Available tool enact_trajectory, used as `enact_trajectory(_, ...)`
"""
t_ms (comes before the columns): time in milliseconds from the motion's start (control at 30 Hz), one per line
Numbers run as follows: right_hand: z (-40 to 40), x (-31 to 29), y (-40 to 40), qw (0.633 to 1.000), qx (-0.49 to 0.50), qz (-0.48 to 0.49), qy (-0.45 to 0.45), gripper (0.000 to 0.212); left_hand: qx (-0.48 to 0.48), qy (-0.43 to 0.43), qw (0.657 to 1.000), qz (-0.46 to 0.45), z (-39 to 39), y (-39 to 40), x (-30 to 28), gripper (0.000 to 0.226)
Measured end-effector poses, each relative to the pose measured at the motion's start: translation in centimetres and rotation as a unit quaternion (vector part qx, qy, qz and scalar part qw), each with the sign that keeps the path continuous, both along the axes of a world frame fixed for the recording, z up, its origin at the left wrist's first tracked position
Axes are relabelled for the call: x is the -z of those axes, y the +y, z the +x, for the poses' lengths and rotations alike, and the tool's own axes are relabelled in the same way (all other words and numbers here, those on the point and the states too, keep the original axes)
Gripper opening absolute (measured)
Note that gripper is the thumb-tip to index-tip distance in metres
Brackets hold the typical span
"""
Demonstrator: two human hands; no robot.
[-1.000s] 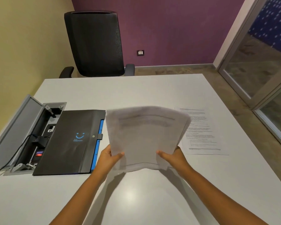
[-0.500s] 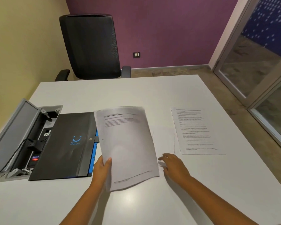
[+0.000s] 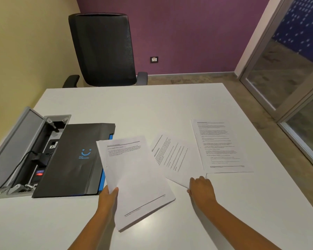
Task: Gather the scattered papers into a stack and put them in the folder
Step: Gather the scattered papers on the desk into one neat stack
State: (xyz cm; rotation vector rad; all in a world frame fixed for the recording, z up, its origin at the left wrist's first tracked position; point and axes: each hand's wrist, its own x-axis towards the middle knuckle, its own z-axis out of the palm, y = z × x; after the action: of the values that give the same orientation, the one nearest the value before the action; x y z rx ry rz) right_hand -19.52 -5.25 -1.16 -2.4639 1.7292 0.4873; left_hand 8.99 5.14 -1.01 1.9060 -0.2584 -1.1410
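My left hand (image 3: 107,196) grips the left edge of a stack of printed papers (image 3: 135,179), held just above the white table. To its right a single sheet (image 3: 173,159) lies turned sideways, and my right hand (image 3: 201,189) rests on its near corner, fingers curled on the paper. Another printed sheet (image 3: 220,145) lies flat further right, overlapping the sideways one. The black folder (image 3: 74,159) with a blue smile mark and blue edge lies closed on the left, partly under the stack's far corner.
An open cable box (image 3: 31,152) with plugs and a raised grey lid is sunk in the table (image 3: 134,105) left of the folder. A black office chair (image 3: 103,49) stands beyond the far edge. Glass doors (image 3: 287,69) are on the right.
My right hand let go of the stack and moved right onto the sideways sheet. My left hand alone carried the stack left and lower, uncovering that sheet.
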Motion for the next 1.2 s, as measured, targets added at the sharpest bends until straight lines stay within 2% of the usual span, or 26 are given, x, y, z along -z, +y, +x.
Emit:
enact_trajectory(133,0.3,-0.1,-0.2,0.999,0.004,0.008,0.037,0.018,0.023,0.087,0.996,0.016,-0.1,-0.2,0.3,0.032)
enact_trajectory(267,-0.3,-0.7,-0.9,0.999,0.020,0.026,0.029,0.021,0.047,0.098,0.994,0.019,0.2,-0.8,0.3,0.035)
enact_trajectory(367,-1.1,-1.1,-1.5,0.997,0.056,0.031,-0.037,0.017,0.062,0.082,0.994,0.028,0.3,-1.4,-0.2,0.036)
enact_trajectory(433,-1.6,-1.1,-1.5,0.992,0.077,0.039,-0.090,0.022,0.064,0.069,0.995,0.043,0.4,-1.9,-0.5,0.031)
enact_trajectory(567,-2.1,-1.0,-0.5,0.966,0.141,0.040,-0.211,0.026,0.084,0.051,0.993,0.060,0.4,-3.0,-1.0,0.032)
enact_trajectory(800,-1.7,-1.7,-0.7,0.859,0.266,0.005,-0.437,0.026,0.088,-0.011,0.993,0.080,0.3,-3.8,-1.3,0.046)
enact_trajectory(867,-1.0,-2.3,-0.9,0.834,0.277,0.014,-0.477,0.025,0.107,-0.068,0.989,0.079,0.0,-3.6,-1.3,0.044)
enact_trajectory(967,0.2,-3.2,-0.7,0.831,0.239,0.039,-0.501,0.018,0.132,-0.238,0.961,0.052,-0.7,-3.2,-1.5,0.047)
enact_trajectory(1033,1.3,-3.7,-0.4,0.846,0.205,0.049,-0.490,0.015,0.131,-0.265,0.955,-0.007,-1.7,-3.1,-2.1,0.050)
enact_trajectory(1100,2.6,-4.3,0.1,0.851,0.170,0.065,-0.492,0.012,0.177,-0.187,0.965,-0.049,-3.1,-3.4,-2.7,0.049)
enact_trajectory(1167,4.1,-4.7,0.7,0.853,0.128,0.088,-0.498,0.015,0.203,-0.040,0.977,-0.046,-4.6,-3.9,-3.4,0.046)
enact_trajectory(1200,4.9,-4.9,1.0,0.854,0.101,0.108,-0.500,0.019,0.186,0.042,0.981,-0.036,-5.2,-4.0,-3.9,0.044)
